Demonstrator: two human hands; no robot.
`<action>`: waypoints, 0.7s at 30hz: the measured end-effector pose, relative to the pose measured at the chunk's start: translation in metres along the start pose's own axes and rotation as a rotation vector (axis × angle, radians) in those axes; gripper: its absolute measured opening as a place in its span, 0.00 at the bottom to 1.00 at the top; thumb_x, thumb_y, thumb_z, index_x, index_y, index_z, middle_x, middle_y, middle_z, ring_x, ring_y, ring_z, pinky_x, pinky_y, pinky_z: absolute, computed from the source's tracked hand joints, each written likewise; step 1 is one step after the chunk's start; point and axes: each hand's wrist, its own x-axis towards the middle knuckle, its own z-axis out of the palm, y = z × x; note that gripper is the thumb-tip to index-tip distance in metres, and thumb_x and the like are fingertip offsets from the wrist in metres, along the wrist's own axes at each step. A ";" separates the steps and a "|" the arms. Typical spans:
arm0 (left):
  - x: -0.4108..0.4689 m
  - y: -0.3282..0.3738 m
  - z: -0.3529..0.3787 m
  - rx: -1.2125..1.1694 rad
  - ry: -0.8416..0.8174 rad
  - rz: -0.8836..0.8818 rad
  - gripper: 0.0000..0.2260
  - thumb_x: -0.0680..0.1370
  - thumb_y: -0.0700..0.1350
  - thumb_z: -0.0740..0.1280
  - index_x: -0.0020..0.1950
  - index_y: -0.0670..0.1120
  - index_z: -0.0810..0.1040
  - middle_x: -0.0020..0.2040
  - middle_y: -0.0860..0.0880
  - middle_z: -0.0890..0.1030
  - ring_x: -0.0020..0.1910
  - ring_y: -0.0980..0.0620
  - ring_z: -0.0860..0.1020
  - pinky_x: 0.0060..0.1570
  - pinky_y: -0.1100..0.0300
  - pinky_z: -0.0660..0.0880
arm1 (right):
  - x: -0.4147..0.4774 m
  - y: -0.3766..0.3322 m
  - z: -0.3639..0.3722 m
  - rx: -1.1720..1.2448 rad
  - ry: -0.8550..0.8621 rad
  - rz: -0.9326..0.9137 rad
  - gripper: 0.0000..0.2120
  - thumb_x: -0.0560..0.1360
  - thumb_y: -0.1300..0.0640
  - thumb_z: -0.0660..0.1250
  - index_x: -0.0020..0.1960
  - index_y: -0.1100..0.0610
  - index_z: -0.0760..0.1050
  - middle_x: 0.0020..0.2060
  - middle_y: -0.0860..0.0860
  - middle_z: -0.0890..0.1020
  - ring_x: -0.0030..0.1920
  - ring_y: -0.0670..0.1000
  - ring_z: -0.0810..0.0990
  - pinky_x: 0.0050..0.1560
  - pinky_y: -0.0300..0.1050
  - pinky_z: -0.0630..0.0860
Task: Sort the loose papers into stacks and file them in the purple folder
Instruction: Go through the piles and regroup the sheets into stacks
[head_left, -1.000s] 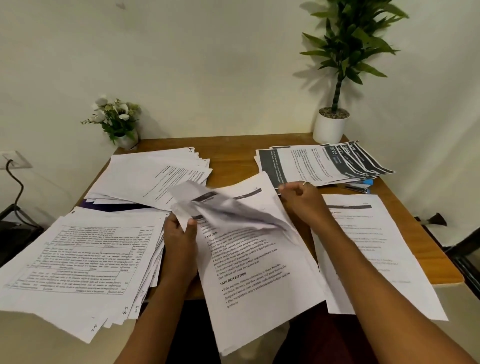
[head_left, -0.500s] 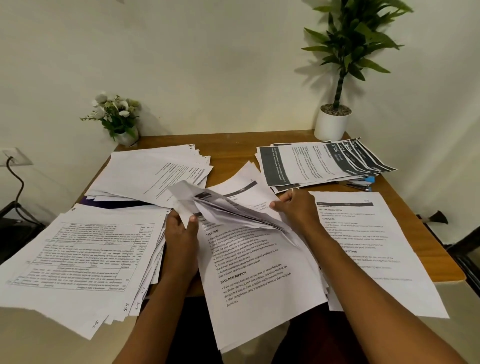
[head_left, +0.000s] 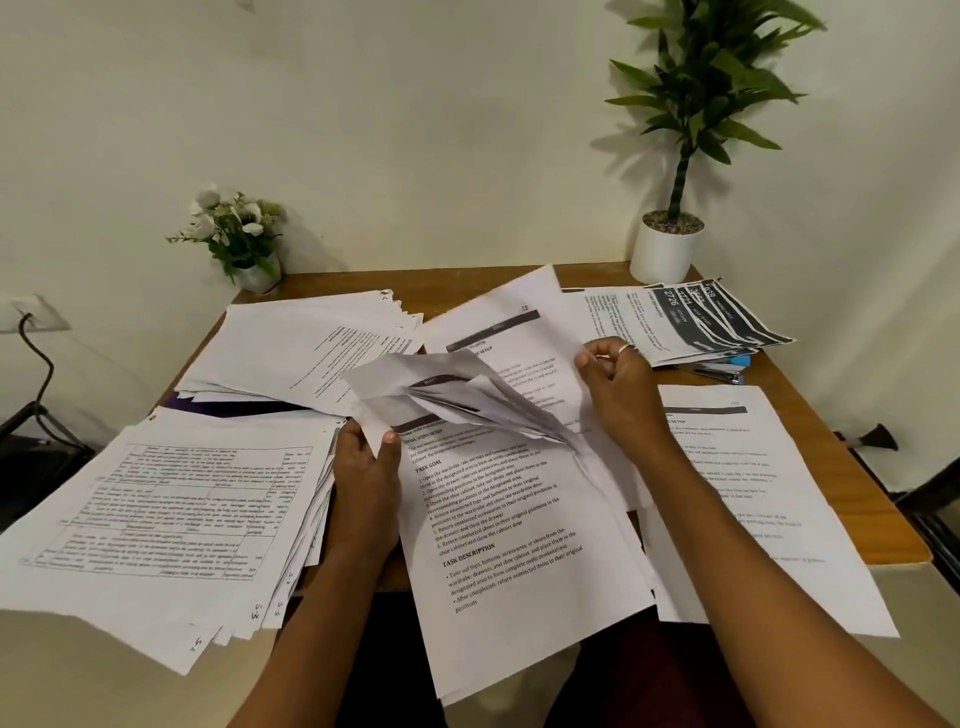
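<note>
Here, a warm brown wooden table (head_left: 813, 400) stands against a plain cream wall (head_left: 415, 130), its top mostly covered by flat white printed sheets. The purple folder (head_left: 208, 404) shows only as a dark sliver under the back-left stack (head_left: 311, 353) (most of it is covered). The left hand (head_left: 363, 467) grips the near sheaf (head_left: 519, 571) at its left edge, thumb on top. The right hand (head_left: 618, 384), fingers curled, pinches a lifted sheet (head_left: 509, 322); the pages below it curl and crease. A round white pot (head_left: 666, 254) with a leafy plant sits at the back right corner.

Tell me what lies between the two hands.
Head view: a bunch of creased, turned-up sheets bridges the gap; the left hand pinches its corner, the right hand holds a lifted sheet.
</note>
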 end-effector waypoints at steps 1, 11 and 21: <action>0.000 0.001 0.000 -0.014 0.002 -0.001 0.10 0.83 0.41 0.65 0.64 0.44 0.73 0.54 0.50 0.81 0.50 0.56 0.82 0.37 0.72 0.76 | -0.001 -0.006 -0.004 0.058 -0.050 -0.004 0.02 0.82 0.57 0.67 0.50 0.51 0.76 0.37 0.41 0.83 0.38 0.36 0.79 0.42 0.36 0.74; -0.005 0.008 0.007 -0.197 -0.028 -0.142 0.09 0.84 0.41 0.62 0.63 0.46 0.77 0.51 0.49 0.86 0.50 0.51 0.85 0.44 0.59 0.80 | -0.006 -0.014 -0.004 0.146 -0.338 0.013 0.06 0.83 0.57 0.65 0.49 0.51 0.77 0.33 0.42 0.83 0.34 0.41 0.78 0.37 0.36 0.73; -0.007 0.006 0.003 -0.070 -0.018 -0.053 0.11 0.83 0.41 0.65 0.64 0.44 0.70 0.52 0.48 0.81 0.47 0.53 0.83 0.37 0.66 0.78 | -0.005 -0.001 0.005 0.071 -0.231 0.244 0.27 0.78 0.31 0.60 0.46 0.54 0.83 0.47 0.53 0.86 0.49 0.54 0.83 0.50 0.46 0.76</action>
